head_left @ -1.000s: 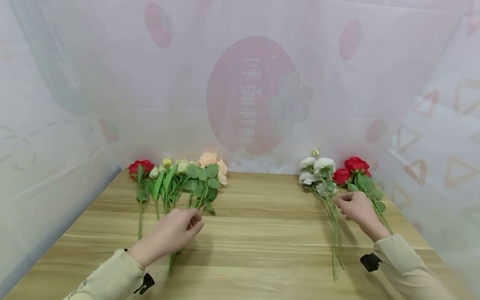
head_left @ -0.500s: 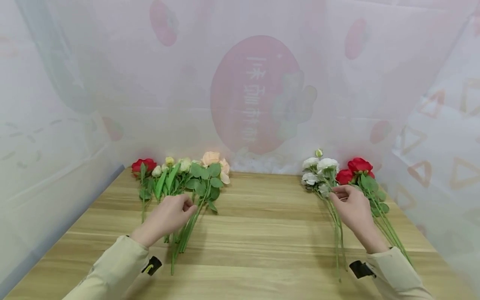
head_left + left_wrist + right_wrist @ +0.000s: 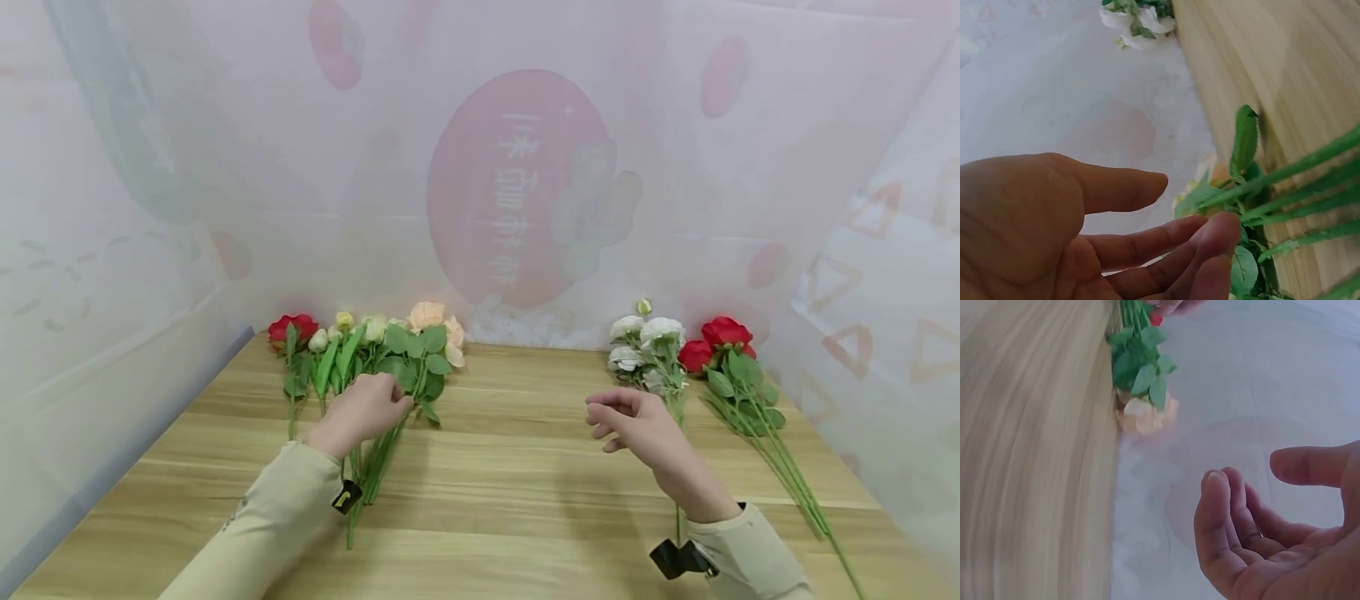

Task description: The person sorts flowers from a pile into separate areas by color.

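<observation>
My left hand [image 3: 363, 410] hovers over the stems of the left group of flowers, its thumb apart from loosely bent fingers and nothing between them. In the left wrist view, green stems [image 3: 1310, 200] pass just beyond the fingertips. That group has peach roses [image 3: 427, 316], cream blooms [image 3: 373, 328], a yellow bud [image 3: 344, 320] and a red rose [image 3: 293, 330]. My right hand [image 3: 637, 429] is held in the air left of the white flowers [image 3: 662, 331], partly covering their stems; its fingers curve loosely and hold nothing.
Red roses [image 3: 727, 332] with long stems lie at the right of the wooden table [image 3: 495, 467]. A printed curtain [image 3: 360, 167] encloses the back and sides of the table. Black straps [image 3: 678, 560] show at both wrists.
My right hand has moved left, away from the red roses and past the white flowers. The red roses' stems now point further toward the front right. My left hand has shifted slightly up.
</observation>
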